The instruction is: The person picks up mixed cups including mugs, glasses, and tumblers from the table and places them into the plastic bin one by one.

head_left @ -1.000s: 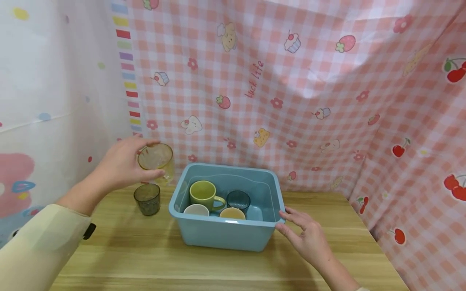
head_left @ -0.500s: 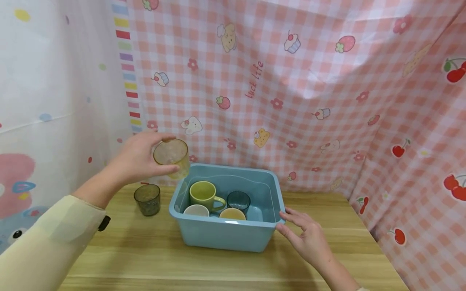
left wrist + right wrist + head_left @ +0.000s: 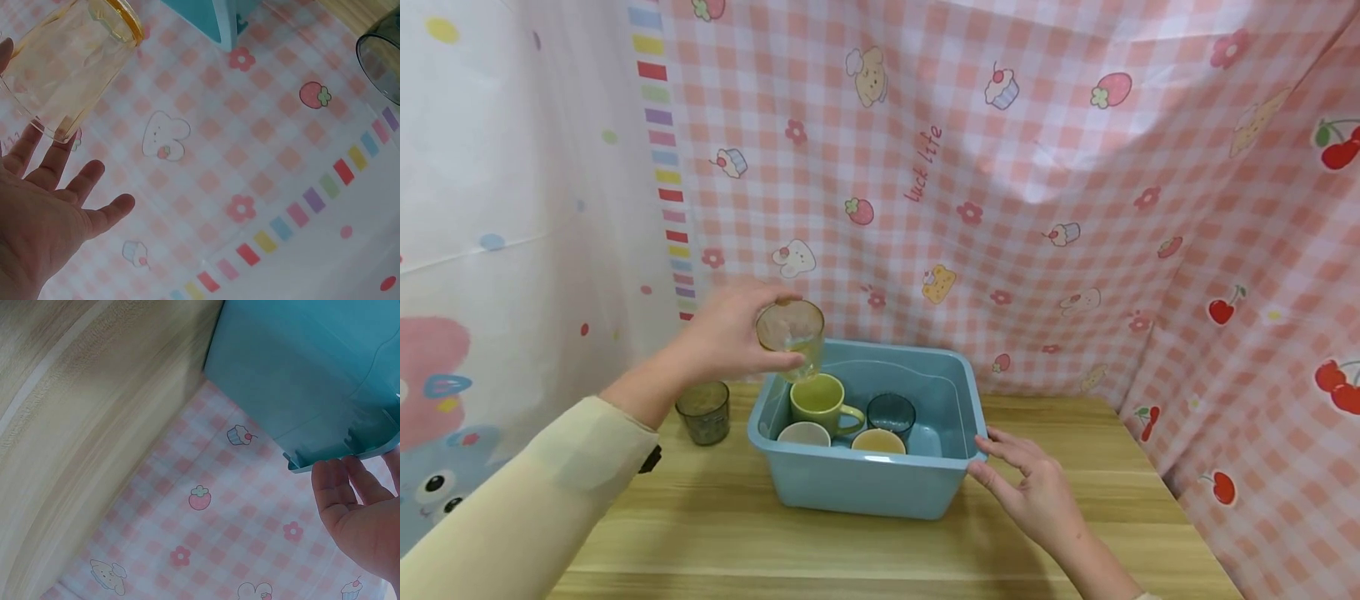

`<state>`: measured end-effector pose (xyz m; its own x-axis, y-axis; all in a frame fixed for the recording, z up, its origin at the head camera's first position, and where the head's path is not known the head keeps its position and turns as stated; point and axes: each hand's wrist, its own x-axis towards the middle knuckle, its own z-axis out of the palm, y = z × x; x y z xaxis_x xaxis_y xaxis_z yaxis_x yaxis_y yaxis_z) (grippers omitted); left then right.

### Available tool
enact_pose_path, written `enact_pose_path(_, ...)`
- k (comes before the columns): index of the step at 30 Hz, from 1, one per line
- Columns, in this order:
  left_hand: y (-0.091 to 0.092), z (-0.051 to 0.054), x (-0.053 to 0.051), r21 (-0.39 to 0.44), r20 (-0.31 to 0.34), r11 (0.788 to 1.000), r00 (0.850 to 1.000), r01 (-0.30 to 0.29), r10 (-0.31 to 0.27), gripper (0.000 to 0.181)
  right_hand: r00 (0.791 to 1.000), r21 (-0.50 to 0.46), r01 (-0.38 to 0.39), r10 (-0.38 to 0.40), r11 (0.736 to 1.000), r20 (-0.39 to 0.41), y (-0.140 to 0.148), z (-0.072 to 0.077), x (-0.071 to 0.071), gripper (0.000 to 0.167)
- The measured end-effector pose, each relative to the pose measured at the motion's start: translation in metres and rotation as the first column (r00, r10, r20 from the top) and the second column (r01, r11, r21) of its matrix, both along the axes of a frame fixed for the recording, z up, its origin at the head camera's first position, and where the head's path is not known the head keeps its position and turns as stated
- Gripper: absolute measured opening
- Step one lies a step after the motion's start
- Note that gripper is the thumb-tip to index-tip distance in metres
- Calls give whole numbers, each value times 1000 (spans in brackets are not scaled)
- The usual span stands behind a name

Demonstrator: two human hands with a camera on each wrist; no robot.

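Observation:
My left hand (image 3: 733, 333) holds a clear amber drinking glass (image 3: 805, 337) between thumb and fingers, above the back left of a light blue plastic bin (image 3: 865, 485). In the left wrist view two fingertips touch the amber glass (image 3: 72, 62), while the others are spread away from it. My right hand (image 3: 1030, 483) grips the bin's rim at its front right corner; fingertips meet the rim's edge in the right wrist view. Inside the bin are a green mug (image 3: 814, 400), a white cup (image 3: 803, 434), a yellowish cup (image 3: 878, 442) and a dark teal glass (image 3: 891, 411).
A dark smoky glass (image 3: 706, 419) stands on the wooden table (image 3: 760, 550), left of the bin and partly behind my left forearm. Pink checked cloth (image 3: 925, 233) hangs close behind the bin. A white printed cloth (image 3: 550, 208) hangs at left.
My left hand has carried the amber glass rightward, from above the smoky glass to over the bin's left part. My right hand and the bin have stayed in place.

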<state>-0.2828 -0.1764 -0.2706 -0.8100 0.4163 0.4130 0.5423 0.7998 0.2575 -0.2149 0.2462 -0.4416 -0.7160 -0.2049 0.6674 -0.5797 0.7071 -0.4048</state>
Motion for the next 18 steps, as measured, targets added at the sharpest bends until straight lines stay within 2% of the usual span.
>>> enact_pose_path(8, 14, -5, -2, -58, 44, 998, 999, -8, 11, 83, 1000, -2, 2, -2, 1000, 7, -1, 0, 0, 36)
enact_pose_path(18, 35, -11, -4, -49, 68, 998, 997, 32, -28, 83, 1000, -8, 0, 0, 1000, 19, -2, 1, 1, 35)
